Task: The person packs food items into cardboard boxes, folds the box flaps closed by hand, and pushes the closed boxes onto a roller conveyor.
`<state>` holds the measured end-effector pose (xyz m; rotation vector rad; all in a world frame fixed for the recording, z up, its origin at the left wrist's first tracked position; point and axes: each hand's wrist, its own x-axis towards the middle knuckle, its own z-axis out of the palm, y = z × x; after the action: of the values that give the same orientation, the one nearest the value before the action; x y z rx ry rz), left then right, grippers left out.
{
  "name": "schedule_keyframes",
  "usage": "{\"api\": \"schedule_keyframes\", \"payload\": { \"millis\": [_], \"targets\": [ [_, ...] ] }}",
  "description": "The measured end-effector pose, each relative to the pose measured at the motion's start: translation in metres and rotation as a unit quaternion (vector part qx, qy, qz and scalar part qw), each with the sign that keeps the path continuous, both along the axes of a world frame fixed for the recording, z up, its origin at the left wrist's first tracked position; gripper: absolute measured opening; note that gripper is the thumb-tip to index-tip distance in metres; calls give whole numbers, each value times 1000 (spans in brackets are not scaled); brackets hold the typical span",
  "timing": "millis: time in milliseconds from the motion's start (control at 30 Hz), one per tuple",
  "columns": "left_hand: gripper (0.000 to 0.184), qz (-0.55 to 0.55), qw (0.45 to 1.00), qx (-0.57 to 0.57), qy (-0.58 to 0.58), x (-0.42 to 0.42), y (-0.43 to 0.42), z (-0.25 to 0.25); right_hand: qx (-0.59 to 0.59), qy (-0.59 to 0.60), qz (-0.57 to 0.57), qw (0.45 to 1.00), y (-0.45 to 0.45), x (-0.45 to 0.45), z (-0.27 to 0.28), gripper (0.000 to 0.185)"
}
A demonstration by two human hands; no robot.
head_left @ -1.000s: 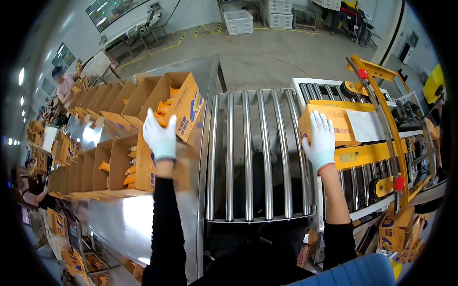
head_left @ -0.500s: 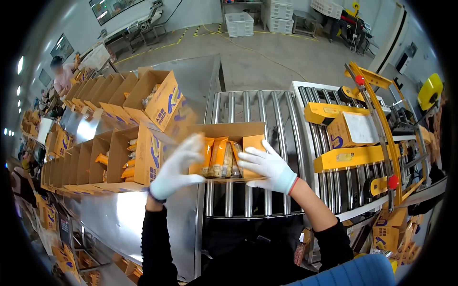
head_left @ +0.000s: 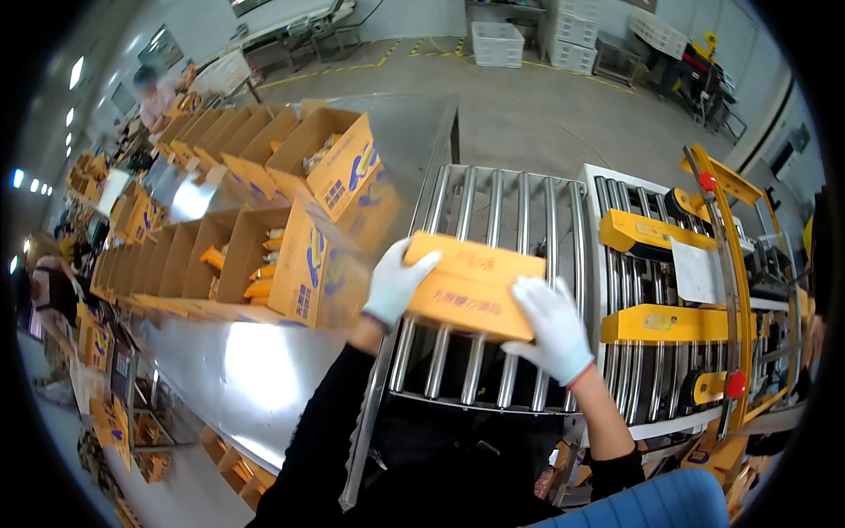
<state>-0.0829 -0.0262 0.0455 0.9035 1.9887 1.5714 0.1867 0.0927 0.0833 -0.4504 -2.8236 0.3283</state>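
Note:
In the head view a cardboard box with its top flaps folded down lies slightly askew over the steel rollers. My left hand, in a white glove, grips its left end with the thumb on the upper flap. My right hand, gloved too, holds the right end, fingers on top and thumb at the near side. The box's contents are hidden under the flaps. Left of my hands, an open carton holds orange packets; another open carton stands behind it.
The roller conveyor runs right into a taping machine with yellow side guides and red knobs. Rows of open cartons stand on the steel table. A person is at the far left.
The box's flaps have been folded down over the orange packets, and both hands now hold its ends. The carton between the yellow guides is gone from there. My view has turned a little.

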Motion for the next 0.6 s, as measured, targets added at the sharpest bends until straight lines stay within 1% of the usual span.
{"api": "schedule_keyframes", "payload": {
  "millis": [33,67,100,133,167,233,267,300,333,367,400,433,467,500,533,567,600],
  "targets": [
    [47,-12,998,26,-52,3,22,-8,6,-10,-25,1000,10,11,1,98],
    [47,55,997,62,-10,17,52,-28,23,14,-63,998,20,20,5,101],
    [51,41,998,32,27,47,73,-11,11,-9,-149,989,36,24,1,110],
    [54,34,994,67,74,82,99,-14,73,14,-195,978,56,37,-13,117],
    [57,28,987,102,121,114,118,-19,120,-13,-232,965,75,49,-15,124],
    [60,-121,985,110,58,147,130,-22,119,-67,-289,948,96,64,-6,127],
    [62,-244,968,20,49,138,125,-14,110,-63,-289,949,101,72,-5,127],
    [63,-361,929,-72,37,124,115,-9,101,-60,-288,950,104,82,-8,127],
    [59,-340,939,-19,50,110,94,-19,97,-44,-289,951,108,93,-11,125],
    [53,-213,970,4,120,95,59,-4,96,-42,-286,953,114,103,-15,125],
    [48,-115,960,66,246,64,31,8,108,-26,-294,949,118,113,-20,124],
    [47,-28,925,-23,377,38,-16,68,118,-12,-303,946,122,121,-26,123],
    [49,108,872,-84,470,-3,-46,63,102,4,-311,945,125,124,-28,121],
    [39,187,827,-118,517,-35,-81,62,99,4,-308,946,124,121,-29,121],
    [30,266,776,-155,550,-67,-115,60,130,8,-288,949,121,115,-29,119],
    [28,255,811,-400,342,-87,-141,45,161,10,-267,950,116,107,-27,117],
    [36,198,803,-417,377,-100,-148,36,119,18,-251,960,95,79,-11,106]
  ]
}}
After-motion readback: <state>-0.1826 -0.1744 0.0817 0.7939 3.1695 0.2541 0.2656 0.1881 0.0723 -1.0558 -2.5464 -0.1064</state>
